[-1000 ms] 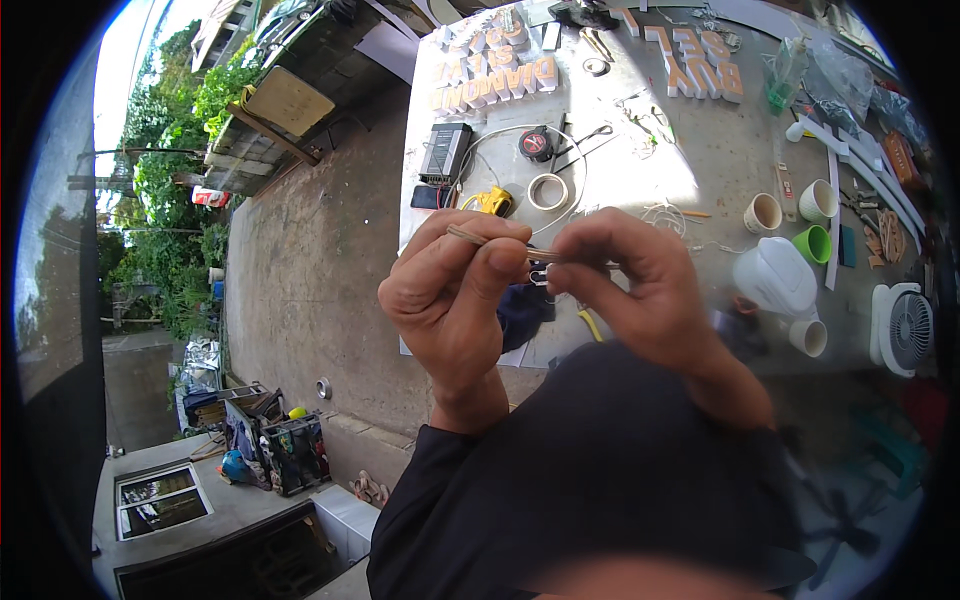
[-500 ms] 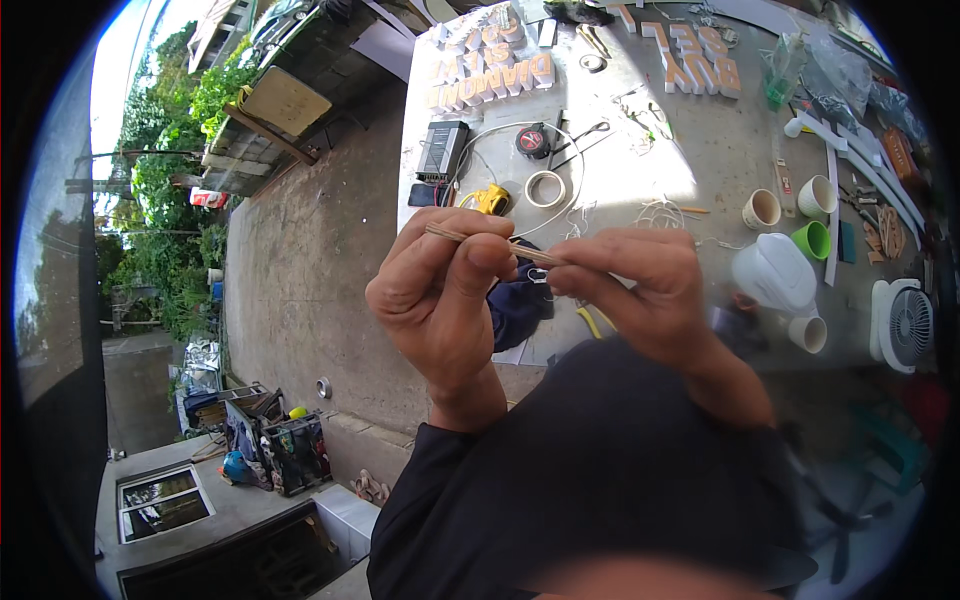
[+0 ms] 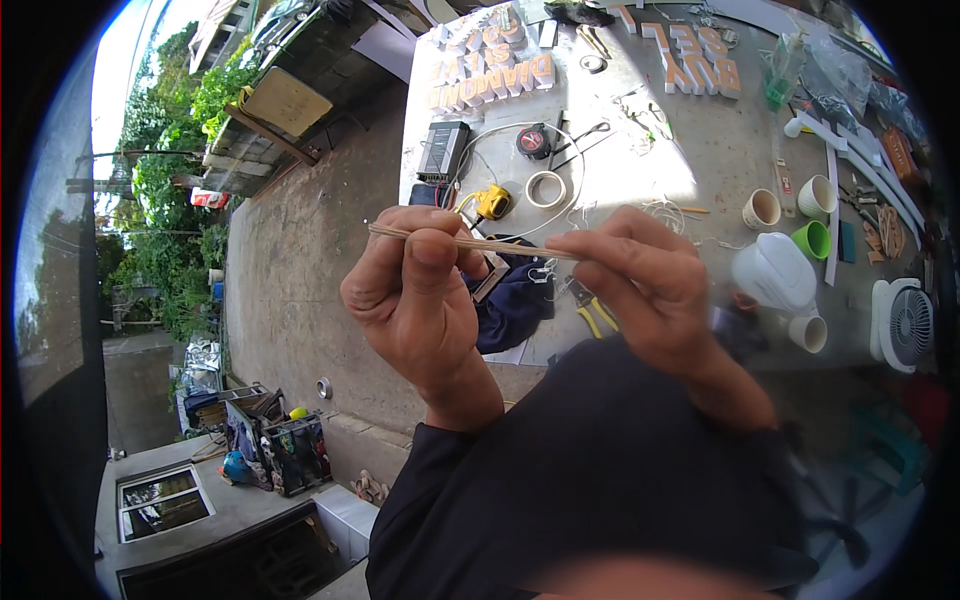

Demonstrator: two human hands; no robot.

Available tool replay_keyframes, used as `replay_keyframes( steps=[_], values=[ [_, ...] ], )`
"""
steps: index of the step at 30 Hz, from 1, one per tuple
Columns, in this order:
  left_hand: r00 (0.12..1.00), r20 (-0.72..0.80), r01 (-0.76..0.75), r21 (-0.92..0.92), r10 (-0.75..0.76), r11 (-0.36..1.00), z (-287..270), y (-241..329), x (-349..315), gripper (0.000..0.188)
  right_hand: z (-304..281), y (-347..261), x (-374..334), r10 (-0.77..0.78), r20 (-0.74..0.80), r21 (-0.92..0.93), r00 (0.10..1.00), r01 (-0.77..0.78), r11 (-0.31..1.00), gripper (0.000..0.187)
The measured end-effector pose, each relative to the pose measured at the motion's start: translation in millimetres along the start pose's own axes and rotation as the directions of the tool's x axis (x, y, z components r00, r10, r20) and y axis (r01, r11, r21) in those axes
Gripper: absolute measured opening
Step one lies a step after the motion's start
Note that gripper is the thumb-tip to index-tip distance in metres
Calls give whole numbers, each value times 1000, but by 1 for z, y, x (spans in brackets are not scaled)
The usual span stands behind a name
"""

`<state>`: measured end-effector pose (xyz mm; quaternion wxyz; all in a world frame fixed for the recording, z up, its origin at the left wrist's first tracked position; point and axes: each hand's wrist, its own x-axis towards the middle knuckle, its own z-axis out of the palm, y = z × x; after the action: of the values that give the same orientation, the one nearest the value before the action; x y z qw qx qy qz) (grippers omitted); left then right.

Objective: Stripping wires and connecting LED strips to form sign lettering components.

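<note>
You are holding a bundle of thin tan strands up in the air between your two hands, above the near edge of the worktable. Your left hand is pinching it, the thumb pressing the strands against the curled fingers, with a short end sticking out past them. Your right hand is apart from the left and appears to be pinching the other end between thumb and forefinger; the exact contact is too small to confirm.

As far as the view is showing, the strands are lying close together in one nearly straight line, so lining them up seems largely done. No knot, wrap or joint is showing on the stretch between your hands, and whether they are wires or slim sticks you cannot be told from here. Neither end is visibly being fastened to anything, so any securing of them would seem to be left.

Below your hands, a dark blue cloth and yellow-handled pliers are lying untouched. Farther off, a tape roll, a tape measure and a black ribbed box are resting on the table, while raised block letters are standing in rows, well apart from the strands.
</note>
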<state>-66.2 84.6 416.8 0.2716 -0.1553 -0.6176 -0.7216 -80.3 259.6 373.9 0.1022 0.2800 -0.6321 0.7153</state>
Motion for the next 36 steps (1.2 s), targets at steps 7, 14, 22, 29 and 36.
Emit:
replay_keyframes(
  steps=[7,14,22,29,36],
  values=[
    [996,-88,-31,-8,30,999,1,2,0,24,-4,-1,0,14,-24,21,1000,-14,1000,20],
    [994,98,-45,-54,50,998,-4,5,0,24,-8,-6,-3,-69,-50,-75,996,65,995,22],
    [963,199,-175,-43,180,984,-10,-10,2,24,-7,2,-1,-153,-37,-149,988,146,978,13],
    [975,221,11,-104,13,995,-13,-28,2,27,-23,5,-8,256,207,185,944,-295,937,6],
    [925,380,157,-391,4,907,-15,-45,12,28,-27,22,-4,356,548,587,757,-651,481,13]
  ],
)
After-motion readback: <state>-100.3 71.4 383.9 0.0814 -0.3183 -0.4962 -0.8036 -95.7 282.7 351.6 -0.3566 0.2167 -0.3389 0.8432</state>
